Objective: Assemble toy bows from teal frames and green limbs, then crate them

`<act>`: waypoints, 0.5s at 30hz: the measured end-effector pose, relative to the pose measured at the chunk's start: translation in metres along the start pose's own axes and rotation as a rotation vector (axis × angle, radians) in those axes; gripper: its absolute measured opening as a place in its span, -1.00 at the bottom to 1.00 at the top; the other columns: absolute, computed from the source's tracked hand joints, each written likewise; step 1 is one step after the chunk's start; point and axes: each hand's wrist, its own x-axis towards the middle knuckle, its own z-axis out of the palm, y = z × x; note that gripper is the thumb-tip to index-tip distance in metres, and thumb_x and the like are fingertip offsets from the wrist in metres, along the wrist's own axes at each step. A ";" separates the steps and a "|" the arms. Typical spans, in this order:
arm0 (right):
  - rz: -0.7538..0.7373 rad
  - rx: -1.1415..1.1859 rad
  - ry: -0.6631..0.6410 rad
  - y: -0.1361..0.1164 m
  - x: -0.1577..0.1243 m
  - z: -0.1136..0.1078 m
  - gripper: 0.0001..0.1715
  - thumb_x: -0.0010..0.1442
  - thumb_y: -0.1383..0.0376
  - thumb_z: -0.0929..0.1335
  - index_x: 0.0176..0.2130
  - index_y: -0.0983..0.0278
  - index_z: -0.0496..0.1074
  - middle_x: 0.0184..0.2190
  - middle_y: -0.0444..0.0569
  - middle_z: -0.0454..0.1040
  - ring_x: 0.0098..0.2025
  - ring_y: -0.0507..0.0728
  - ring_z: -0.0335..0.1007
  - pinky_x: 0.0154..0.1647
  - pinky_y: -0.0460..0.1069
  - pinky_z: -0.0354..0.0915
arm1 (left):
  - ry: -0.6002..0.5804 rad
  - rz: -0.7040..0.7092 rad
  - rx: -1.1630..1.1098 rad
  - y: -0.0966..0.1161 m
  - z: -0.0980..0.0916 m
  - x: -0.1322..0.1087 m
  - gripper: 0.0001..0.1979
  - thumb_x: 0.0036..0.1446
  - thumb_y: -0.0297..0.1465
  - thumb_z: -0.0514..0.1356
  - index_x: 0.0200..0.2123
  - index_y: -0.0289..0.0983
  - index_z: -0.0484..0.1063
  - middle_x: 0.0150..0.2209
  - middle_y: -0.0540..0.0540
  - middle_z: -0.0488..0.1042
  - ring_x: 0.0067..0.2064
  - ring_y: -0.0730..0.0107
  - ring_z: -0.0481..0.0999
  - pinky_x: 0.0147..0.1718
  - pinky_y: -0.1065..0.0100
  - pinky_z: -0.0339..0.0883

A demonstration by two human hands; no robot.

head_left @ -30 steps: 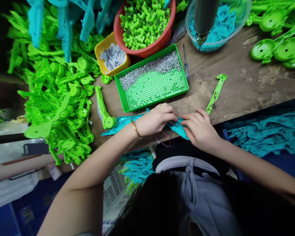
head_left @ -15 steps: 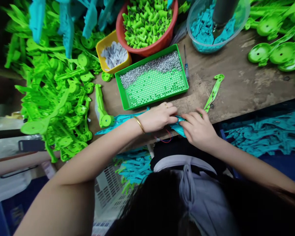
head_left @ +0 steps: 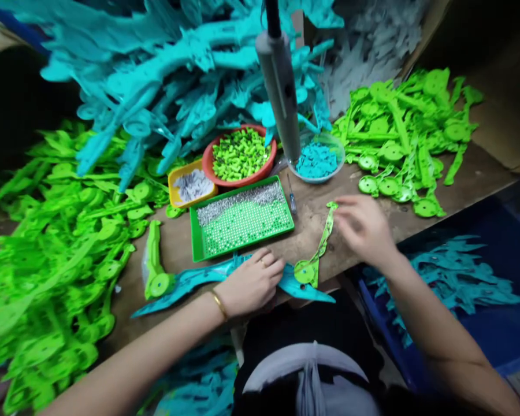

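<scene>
Wooden bench (head_left: pixel 305 222): left hand (head_left: pixel 251 283) closes on the teal shell (head_left: pixel 186 283), pinning it steady; right hand (head_left: pixel 364 228), at two o'clock, is blurred beside the green strip (head_left: pixel 323 242), grip unclear.

A worn wooden table (head_left: pixel 481 176) fills the middle, brightly lit. Cardboard (head_left: pixel 507 127) stands behind it at the right; the far left lies in darkness.
</scene>
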 end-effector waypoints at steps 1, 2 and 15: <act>0.040 -0.013 0.078 0.021 0.025 -0.005 -0.83 0.22 0.26 0.29 -0.31 0.26 0.46 -0.19 0.06 0.55 -0.07 0.17 0.43 0.02 0.12 0.30 | 0.006 -0.030 -0.033 0.003 0.001 -0.002 -0.85 0.15 -0.44 0.14 -0.26 -0.29 0.51 -0.15 -0.15 0.51 -0.13 0.23 0.43 0.12 0.14 0.21; 0.086 -0.014 0.116 0.042 0.053 -0.007 -0.83 0.20 0.27 0.29 -0.30 0.27 0.46 -0.23 0.06 0.56 -0.14 0.17 0.45 -0.04 0.11 0.32 | 0.026 -0.068 -0.058 0.006 0.003 -0.003 -0.83 0.16 -0.42 0.13 -0.24 -0.30 0.51 -0.13 -0.15 0.52 -0.11 0.22 0.45 0.13 0.14 0.21; 0.377 -0.401 0.033 0.155 0.283 0.043 -0.50 0.13 0.27 0.22 -0.74 0.32 0.01 -0.09 0.46 0.47 0.21 0.39 0.22 0.12 0.26 0.01 | 0.345 -0.411 -0.142 0.032 0.031 -0.014 -0.65 0.29 -0.16 0.06 -0.05 -0.23 0.50 -0.07 -0.08 0.59 0.00 0.19 0.52 0.17 0.05 0.18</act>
